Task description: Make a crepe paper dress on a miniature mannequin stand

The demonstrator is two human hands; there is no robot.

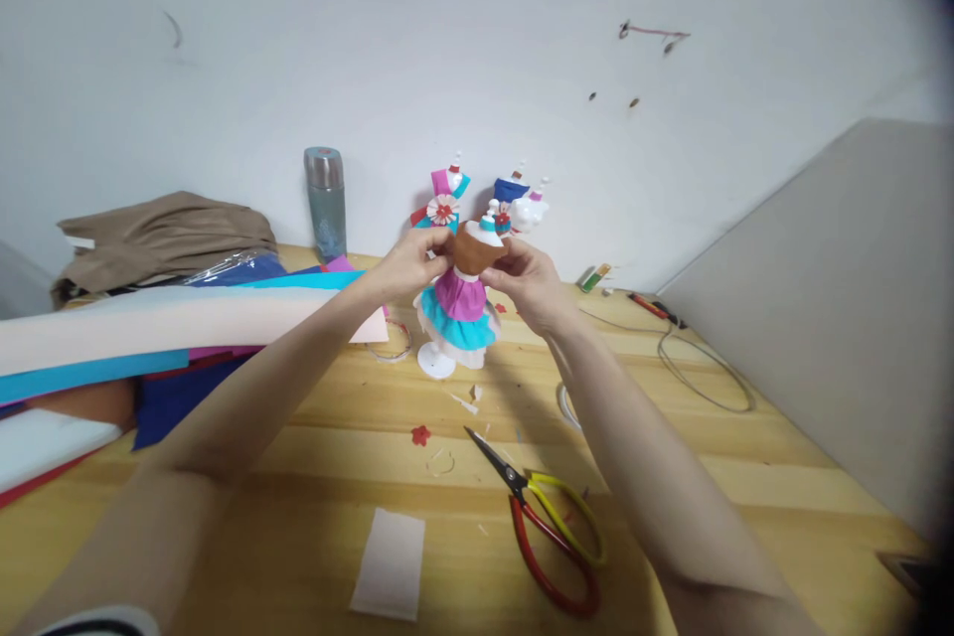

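A small white dress form (465, 308) stands upright on a round white base, wearing a tiered skirt of magenta, blue and pale pink. Brown material (477, 252) wraps round its chest below the white neck. At the left edge of this brown piece, my left hand (418, 261) pinches it between thumb and fingers. My right hand (526, 280) has its fingers closed on the right edge of the same piece. Behind it are several more small dress forms (449, 183) in coloured pieces, partly hidden.
Scissors (514, 482) with red and yellow handles lie at front, beside a pale paper piece (390, 564) and a red flower (420, 435). Coloured sheets (186, 318), brown cloth (171, 234) and a flask (326, 204) are at left. A cable (701, 373) lies right.
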